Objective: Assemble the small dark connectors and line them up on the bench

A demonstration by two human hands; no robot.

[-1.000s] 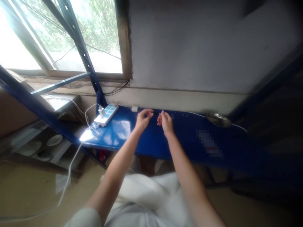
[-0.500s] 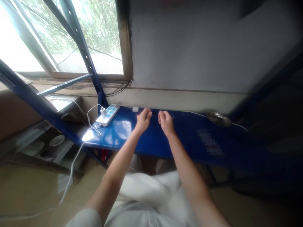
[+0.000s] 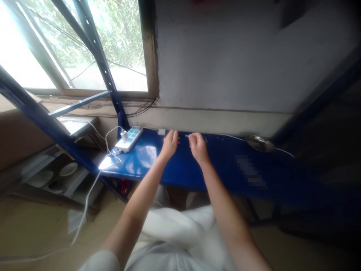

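Note:
Over the far side of a blue tabletop (image 3: 180,171), both hands are raised close together with a small gap between them. My left hand (image 3: 170,143) is closed, its fingers drawn together; whatever it holds is too small to make out. Fingers and thumb of my right hand (image 3: 198,145) pinch a tiny, thin, pale piece (image 3: 187,136) that points toward the left hand. Just right of that hand, several tiny pale bits (image 3: 220,139) lie scattered on the blue surface. A white plug adapter (image 3: 161,132) sits behind the left hand.
A white power strip (image 3: 129,139) with a charger in it lies at the table's left end, its cord hanging down. A shiny metal dish (image 3: 260,143) stands at the right rear. Blue rack posts (image 3: 105,71) rise at the left before the window; a wall (image 3: 225,56) backs the table.
My left fingers have closed up from a looser curl. The thin pale piece now shows at my right fingertips. Both hands stay in nearly the same place; the view has shifted slightly.

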